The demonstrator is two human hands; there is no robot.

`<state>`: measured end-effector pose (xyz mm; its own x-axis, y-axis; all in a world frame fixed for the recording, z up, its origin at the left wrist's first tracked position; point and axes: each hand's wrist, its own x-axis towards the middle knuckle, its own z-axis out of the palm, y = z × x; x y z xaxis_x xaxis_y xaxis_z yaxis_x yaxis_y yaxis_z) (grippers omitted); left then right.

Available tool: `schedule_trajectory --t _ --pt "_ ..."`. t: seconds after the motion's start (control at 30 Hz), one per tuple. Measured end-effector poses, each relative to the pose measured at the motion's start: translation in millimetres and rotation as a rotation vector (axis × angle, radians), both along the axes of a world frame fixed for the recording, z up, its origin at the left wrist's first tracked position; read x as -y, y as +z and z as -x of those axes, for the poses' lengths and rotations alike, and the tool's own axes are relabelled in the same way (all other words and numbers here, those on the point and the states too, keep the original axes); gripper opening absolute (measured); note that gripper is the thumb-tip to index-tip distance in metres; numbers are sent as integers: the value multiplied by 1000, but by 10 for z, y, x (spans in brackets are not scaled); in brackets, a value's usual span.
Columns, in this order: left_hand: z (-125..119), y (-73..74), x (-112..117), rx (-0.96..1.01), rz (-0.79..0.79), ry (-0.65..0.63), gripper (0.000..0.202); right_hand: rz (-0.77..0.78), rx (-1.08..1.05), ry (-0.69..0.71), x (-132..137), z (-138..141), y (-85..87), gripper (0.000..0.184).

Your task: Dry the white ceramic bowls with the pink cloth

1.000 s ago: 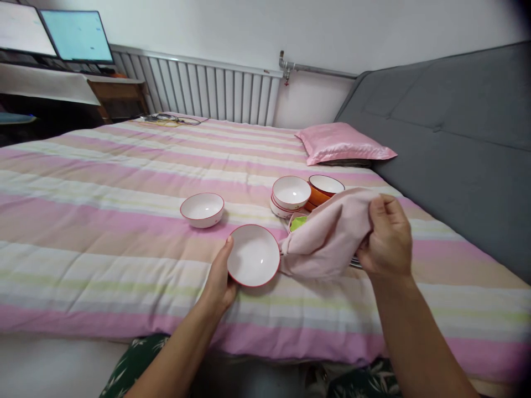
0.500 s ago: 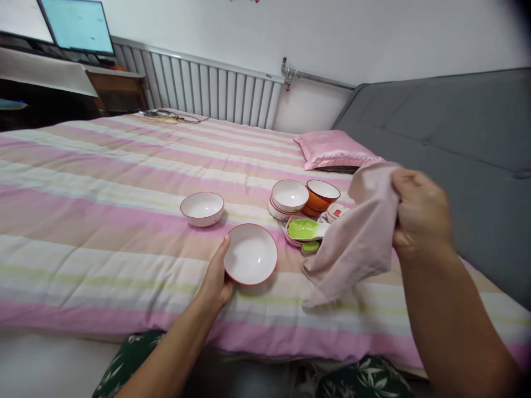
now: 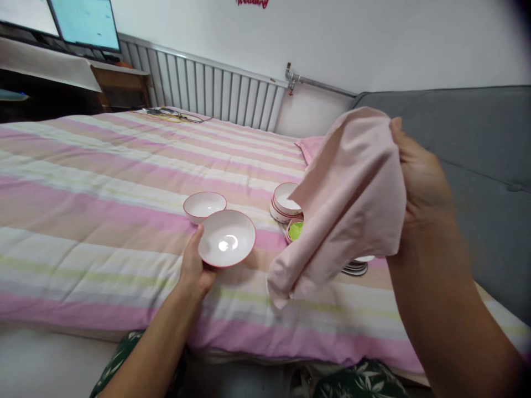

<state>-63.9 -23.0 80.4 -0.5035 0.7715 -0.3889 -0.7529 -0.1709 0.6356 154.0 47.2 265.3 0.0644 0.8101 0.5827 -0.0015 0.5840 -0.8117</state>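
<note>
My left hand grips a white bowl with a red rim, thumb over the edge, its inside tilted toward me. Just behind it, a similar white bowl rests on the striped bedspread. Raised at the right, my right hand is closed on a pink cloth that hangs down to the left. Partly covered by the cloth are stacked white bowls, a green spoon and a pile of small dishes.
The striped bedspread covers the bed. A pink pillow is mostly behind the cloth, by the grey headboard. Cables lie near the radiator. A monitor stands on the desk at far left.
My left hand has moved the bowl left and slightly up, so it overlaps the other bowl in view. My right hand has lifted the cloth, which now hides more dishes and the pillow.
</note>
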Motion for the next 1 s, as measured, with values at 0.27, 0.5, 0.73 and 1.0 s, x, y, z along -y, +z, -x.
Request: schedule_trajectory --t 0.27,0.5,0.73,1.0 --pt "189 110 13 23 -81 98 25 216 -366 451 173 583 41 26" --pt "236 144 29 -45 -103 193 20 218 -408 209 -130 270 -704 12" --pt "225 146 33 -65 -95 152 20 569 -303 -363 9 -587 -2108 31" --pt "-39 188 67 1 -45 -9 21 636 -338 -412 152 -686 -2430 34"
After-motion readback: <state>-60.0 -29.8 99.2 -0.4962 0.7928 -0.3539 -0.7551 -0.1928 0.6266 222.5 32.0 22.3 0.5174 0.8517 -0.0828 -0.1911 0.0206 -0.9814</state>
